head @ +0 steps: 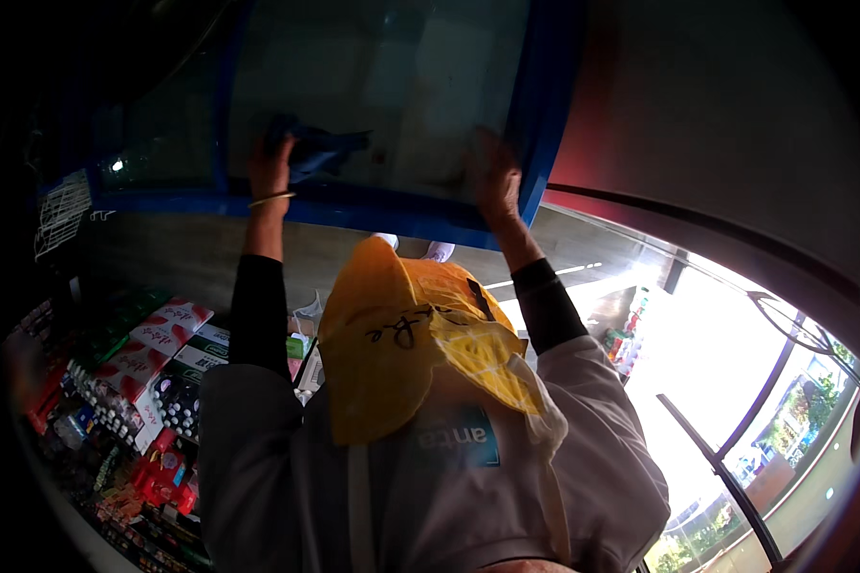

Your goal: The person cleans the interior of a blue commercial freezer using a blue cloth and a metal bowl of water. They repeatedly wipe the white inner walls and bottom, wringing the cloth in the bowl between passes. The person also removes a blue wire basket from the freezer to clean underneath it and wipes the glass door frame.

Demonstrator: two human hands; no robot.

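In front of me is a dark glass panel [401,93] in a blue frame [373,215], perhaps a display cooler or freezer. My left hand [271,166], with a thin bangle [272,198] at its wrist, grips a crumpled dark blue cloth [322,149] over the glass near the lower left of the panel. Blurred, my right hand [498,175] is at the panel's right side, close to the blue frame. I see nothing in that hand, and its fingertips are too dim to make out. A yellow apron [380,358] bulges out below my arms.
At lower left, cartons [165,326] and several packs of bottles [175,405] are stacked. A white wire rack [63,208] is by the frame's left end. Right of the frame is a reddish-grey panel [688,122]. Bright daylight enters through a doorway [659,344] at right.
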